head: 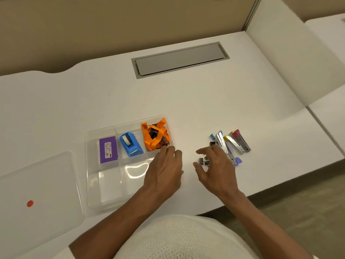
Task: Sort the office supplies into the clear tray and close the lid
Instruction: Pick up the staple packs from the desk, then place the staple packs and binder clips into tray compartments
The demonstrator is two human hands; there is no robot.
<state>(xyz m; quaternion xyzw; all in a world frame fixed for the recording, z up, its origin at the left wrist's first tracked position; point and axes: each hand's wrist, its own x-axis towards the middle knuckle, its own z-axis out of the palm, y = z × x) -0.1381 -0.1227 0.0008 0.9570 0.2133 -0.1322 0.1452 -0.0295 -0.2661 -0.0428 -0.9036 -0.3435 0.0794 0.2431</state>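
The clear tray (93, 184) lies on the white desk, split into compartments. Its back row holds a purple box (107, 150), a blue tape dispenser (130, 144) and a bundle of orange lanyards (155, 136). My left hand (165, 171) rests on the tray's right edge, fingertips touching the lanyards. My right hand (214, 169) hovers open over small black binder clips (203, 162), fingers spread, not gripping them. A pile of staplers and staple removers (231, 143) lies just beyond my right hand. The clear lid (37, 193), with a red dot, lies flat left of the tray.
A grey cable hatch (180, 59) is set into the desk at the back. A white partition (291, 68) rises at the right. The desk's front edge runs diagonally near my right forearm.
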